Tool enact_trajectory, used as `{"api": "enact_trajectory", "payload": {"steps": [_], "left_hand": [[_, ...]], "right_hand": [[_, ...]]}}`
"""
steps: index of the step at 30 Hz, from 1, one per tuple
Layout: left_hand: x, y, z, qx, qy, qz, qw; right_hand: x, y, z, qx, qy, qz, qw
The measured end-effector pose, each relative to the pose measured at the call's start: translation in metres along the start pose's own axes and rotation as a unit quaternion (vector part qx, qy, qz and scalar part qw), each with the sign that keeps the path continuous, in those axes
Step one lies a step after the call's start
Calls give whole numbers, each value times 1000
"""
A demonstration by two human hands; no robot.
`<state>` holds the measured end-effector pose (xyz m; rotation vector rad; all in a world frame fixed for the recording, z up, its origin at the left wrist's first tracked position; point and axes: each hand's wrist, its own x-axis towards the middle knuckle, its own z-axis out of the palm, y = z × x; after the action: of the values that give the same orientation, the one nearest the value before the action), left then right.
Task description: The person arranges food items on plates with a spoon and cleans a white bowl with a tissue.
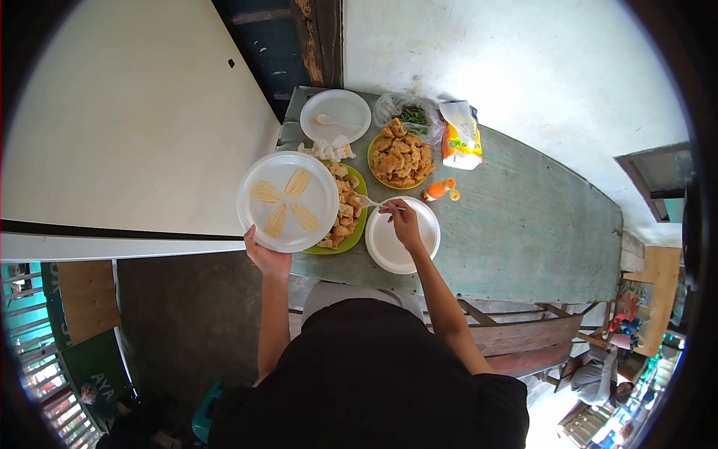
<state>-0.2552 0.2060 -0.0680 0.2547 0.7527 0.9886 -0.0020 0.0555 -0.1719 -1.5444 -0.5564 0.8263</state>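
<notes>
My left hand (269, 253) grips the near rim of a white plate (254, 168), which bears several yellow, striped, oblong shapes. The plate overlaps the left side of a green dish (353, 238) heaped with browned food pieces (345, 211). My right hand (402, 222) is closed on the handle of a white plastic fork (369, 201). Its head points left, at the right edge of the food on the green dish. Below my right hand is another white plate (385, 251) on the table.
On the green-grey table (523, 224) stand a yellow dish of fried food (402, 159), an orange bottle (440, 189), a tissue pack (461, 138), a bag of greens (413, 114), crumpled tissue (329, 148) and a far plate (351, 105) with a spoon (325, 119). A person (598, 378) is at lower right.
</notes>
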Motion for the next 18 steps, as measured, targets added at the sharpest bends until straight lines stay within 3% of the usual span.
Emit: {"api": "enact_trajectory", "payload": {"steps": [9, 18], "left_hand": [[2, -8, 8, 11, -2, 11, 1000], [2, -12, -3, 11, 0, 4, 1000]], "right_hand": [[-12, 12, -14, 148, -6, 102, 984], [-24, -5, -29, 143, 34, 62, 987]]}}
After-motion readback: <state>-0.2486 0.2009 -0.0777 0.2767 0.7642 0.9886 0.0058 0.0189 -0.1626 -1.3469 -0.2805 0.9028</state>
